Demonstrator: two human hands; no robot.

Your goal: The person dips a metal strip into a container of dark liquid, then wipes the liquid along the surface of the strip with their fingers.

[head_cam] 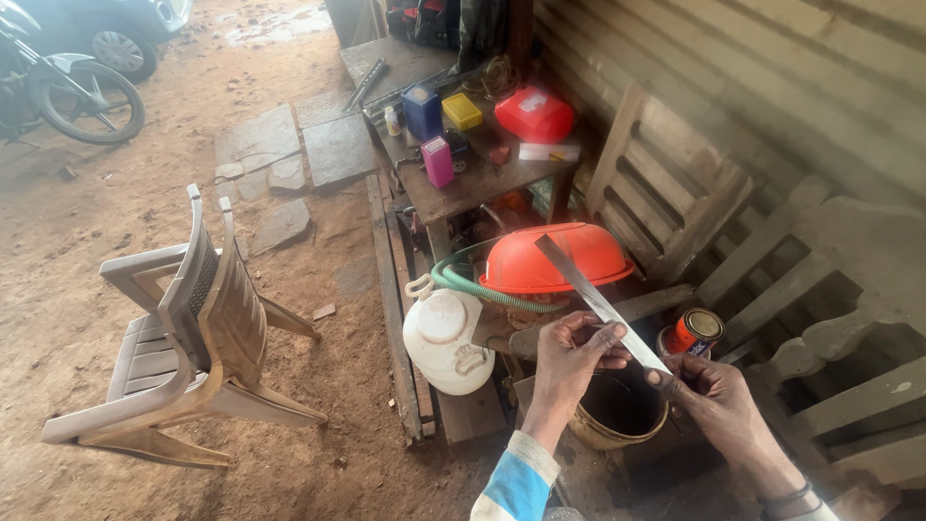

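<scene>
An orange bowl (555,258), white jug (446,340) and tin (694,331) crowd behind; left hand (569,357) and right hand (709,391) each pinch the metal strip (598,301) between them

Wooden bench (482,188) bears blue box (422,111), yellow box (462,111), red case (533,115), pink box (437,161).

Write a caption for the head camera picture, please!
Two hands, left and right, hold a flat metal strip above a pot.
</scene>
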